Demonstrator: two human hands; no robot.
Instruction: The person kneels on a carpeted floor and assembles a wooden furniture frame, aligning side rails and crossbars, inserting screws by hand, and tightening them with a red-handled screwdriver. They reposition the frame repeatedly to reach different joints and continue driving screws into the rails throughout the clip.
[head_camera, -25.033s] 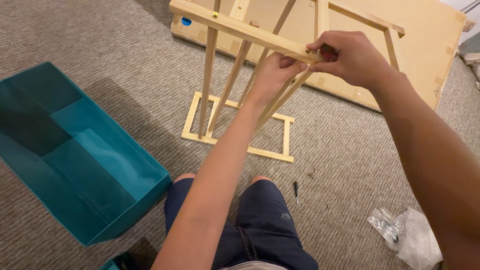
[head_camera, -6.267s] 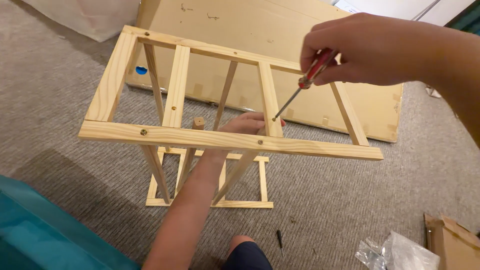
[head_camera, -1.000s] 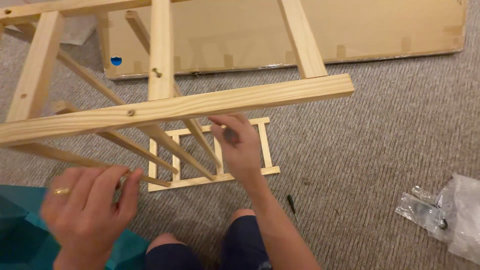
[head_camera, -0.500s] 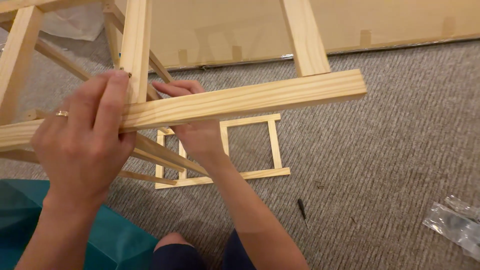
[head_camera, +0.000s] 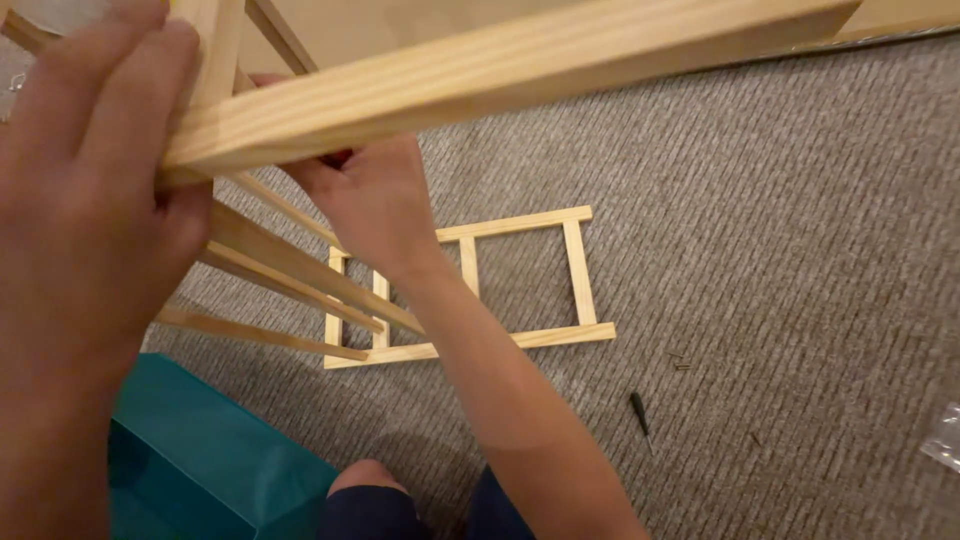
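Timber fills the upper part of our view: the wooden frame (head_camera: 520, 70) is tipped up close to us, its long top rail running across from left to right, with its thinner slats (head_camera: 300, 265) slanting down toward the base (head_camera: 575, 270), which rests flat on the grey carpet (head_camera: 780, 200). Our left hand (head_camera: 90, 200) grasps the rail at its near end, fingers wrapped over the top. Our right hand (head_camera: 370, 195) reaches up under the rail with its fingers curled tight; a sliver of red shows at the knuckles, but we cannot tell whether it grips a tool or the wood itself. We judge this to be a steadying-and-fastening step at the joint under the rail - one hand bracing, the other working from below. Any next move there calls for a rail kept from twisting and a clear sight of the joint, which the rail hides for now. A teal box (head_camera: 200, 460) sits beside our knee, while a small dark tool (head_camera: 640, 415) and a few loose screws (head_camera: 680, 360) lie on the carpet, well apart from both hands.
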